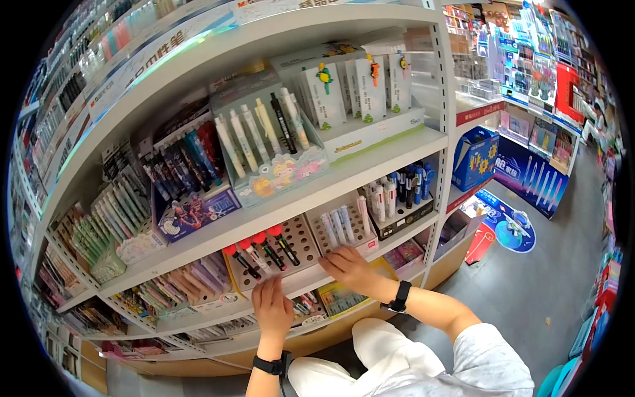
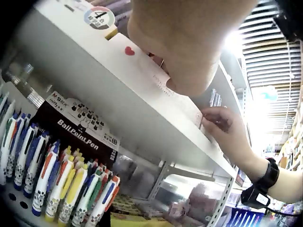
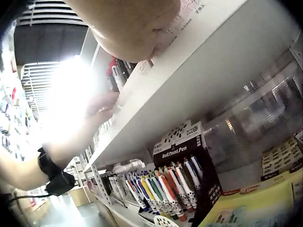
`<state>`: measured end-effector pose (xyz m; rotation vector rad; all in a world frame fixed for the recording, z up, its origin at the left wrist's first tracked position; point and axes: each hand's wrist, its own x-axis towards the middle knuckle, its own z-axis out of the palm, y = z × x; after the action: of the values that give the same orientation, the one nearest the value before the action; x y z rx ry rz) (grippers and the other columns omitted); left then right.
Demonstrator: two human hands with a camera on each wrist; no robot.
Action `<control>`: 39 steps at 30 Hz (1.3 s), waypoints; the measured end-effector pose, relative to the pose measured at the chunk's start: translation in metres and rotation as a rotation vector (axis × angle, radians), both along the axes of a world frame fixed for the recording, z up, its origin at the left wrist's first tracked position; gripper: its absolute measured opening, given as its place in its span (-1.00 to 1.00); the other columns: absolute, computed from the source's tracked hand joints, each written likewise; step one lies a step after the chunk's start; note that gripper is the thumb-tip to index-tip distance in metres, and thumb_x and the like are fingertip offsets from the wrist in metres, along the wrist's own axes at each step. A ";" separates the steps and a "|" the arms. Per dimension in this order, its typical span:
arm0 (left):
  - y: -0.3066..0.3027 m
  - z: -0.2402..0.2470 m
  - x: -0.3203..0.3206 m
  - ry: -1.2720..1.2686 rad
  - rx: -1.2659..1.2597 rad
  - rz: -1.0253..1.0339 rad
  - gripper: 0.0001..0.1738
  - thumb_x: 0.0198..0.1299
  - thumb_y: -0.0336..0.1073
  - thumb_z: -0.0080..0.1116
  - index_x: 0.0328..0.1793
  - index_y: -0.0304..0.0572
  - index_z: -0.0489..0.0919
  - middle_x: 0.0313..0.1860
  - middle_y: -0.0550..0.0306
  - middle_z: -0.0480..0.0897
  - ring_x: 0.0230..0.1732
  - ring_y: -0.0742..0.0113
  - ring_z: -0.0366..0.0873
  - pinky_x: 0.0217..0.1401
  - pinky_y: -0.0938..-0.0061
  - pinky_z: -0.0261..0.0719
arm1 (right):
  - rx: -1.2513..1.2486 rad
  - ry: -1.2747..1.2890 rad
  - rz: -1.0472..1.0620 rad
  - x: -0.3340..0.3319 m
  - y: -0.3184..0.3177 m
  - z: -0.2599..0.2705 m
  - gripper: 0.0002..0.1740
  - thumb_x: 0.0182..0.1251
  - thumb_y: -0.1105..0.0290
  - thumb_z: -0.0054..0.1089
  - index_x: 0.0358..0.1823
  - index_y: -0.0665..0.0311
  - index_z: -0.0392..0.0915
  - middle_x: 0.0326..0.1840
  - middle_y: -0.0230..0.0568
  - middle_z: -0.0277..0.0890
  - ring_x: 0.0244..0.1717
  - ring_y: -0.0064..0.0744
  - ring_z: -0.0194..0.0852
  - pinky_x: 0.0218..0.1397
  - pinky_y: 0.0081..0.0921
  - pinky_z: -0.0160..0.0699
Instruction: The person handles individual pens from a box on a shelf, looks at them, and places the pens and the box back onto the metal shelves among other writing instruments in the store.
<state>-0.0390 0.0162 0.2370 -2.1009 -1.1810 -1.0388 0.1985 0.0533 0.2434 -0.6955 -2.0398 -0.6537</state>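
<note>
A pen display box (image 1: 301,246) with rows of round holes stands on the middle shelf. Several red-topped pens (image 1: 267,250) stand in its left and back holes. My left hand (image 1: 272,309) holds the box's front rim, fingers at the edge and thumb side over the printed front panel (image 2: 129,51). At the front right corner, my right hand (image 1: 354,270) grips the same box; its fingertips meet the panel's end in the left wrist view. Just beyond that hand stands a second holed box with pale pens (image 1: 338,225). My palms hide part of the front panel.
Multi-colour ballpoint pens (image 2: 61,184) stand on the shelf below, beside a yellow box (image 1: 344,295). The upper shelf (image 1: 370,155) overhangs with more pen boxes. To the left are pastel pens (image 1: 198,278); to the right, a black box of pens (image 1: 403,221).
</note>
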 end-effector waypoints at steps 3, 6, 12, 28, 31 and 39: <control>-0.001 -0.002 0.002 -0.022 0.004 -0.016 -0.50 -0.04 -0.49 0.01 0.13 -0.35 0.51 0.08 -0.06 0.51 0.10 -0.08 0.40 0.21 0.06 0.37 | 0.014 0.000 0.013 0.002 0.002 -0.003 -0.54 -0.03 0.45 0.14 0.00 0.36 0.52 -0.10 -0.21 0.45 -0.03 -0.24 0.40 0.05 -0.30 0.44; 0.001 -0.007 0.001 -0.028 -0.005 -0.013 -0.49 -0.03 -0.52 -0.01 0.15 -0.38 0.50 0.09 -0.09 0.50 0.10 -0.12 0.39 0.23 0.05 0.35 | 0.016 0.021 0.012 0.000 0.003 -0.007 -0.50 -0.05 0.46 0.16 0.04 0.35 0.52 -0.08 -0.23 0.45 -0.05 -0.26 0.41 0.05 -0.30 0.47; 0.002 -0.013 -0.003 -0.041 -0.050 -0.029 -0.42 -0.01 -0.56 -0.03 0.26 -0.33 0.43 0.16 -0.11 0.46 0.19 -0.20 0.33 0.30 -0.02 0.26 | -0.002 0.037 0.025 -0.001 0.005 -0.010 -0.55 -0.02 0.44 0.13 0.00 0.36 0.53 -0.06 -0.24 0.43 0.01 -0.26 0.38 0.11 -0.31 0.43; 0.004 -0.010 -0.005 -0.151 -0.014 -0.003 -0.45 -0.18 -0.58 0.07 0.08 -0.33 0.59 0.07 0.04 0.52 0.10 0.04 0.41 0.18 0.13 0.41 | 0.082 -0.009 0.036 -0.009 0.013 -0.012 -0.62 -0.10 0.60 0.27 -0.13 0.37 0.59 -0.17 -0.20 0.46 -0.11 -0.22 0.41 -0.14 -0.32 0.46; 0.000 -0.006 -0.006 -0.173 -0.039 -0.063 -0.47 -0.15 -0.55 0.07 0.08 -0.33 0.58 0.06 0.05 0.53 0.10 0.06 0.42 0.17 0.16 0.42 | 0.081 0.011 0.013 -0.009 0.012 -0.011 -0.65 -0.08 0.64 0.19 -0.15 0.41 0.57 -0.16 -0.16 0.45 -0.15 -0.16 0.38 -0.18 -0.29 0.40; -0.007 -0.006 -0.010 -0.073 -0.093 -0.001 -0.47 0.01 -0.37 0.05 0.19 -0.28 0.53 0.14 0.09 0.50 0.14 0.11 0.42 0.22 0.18 0.39 | 0.015 -0.070 -0.017 -0.007 0.002 -0.003 -0.59 -0.11 0.52 0.17 -0.11 0.41 0.57 -0.12 -0.12 0.46 -0.13 -0.13 0.38 -0.08 -0.17 0.36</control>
<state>-0.0492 0.0092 0.2310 -2.1505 -1.2863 -1.0884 0.1914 0.0557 0.2402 -0.6906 -2.0925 -0.7116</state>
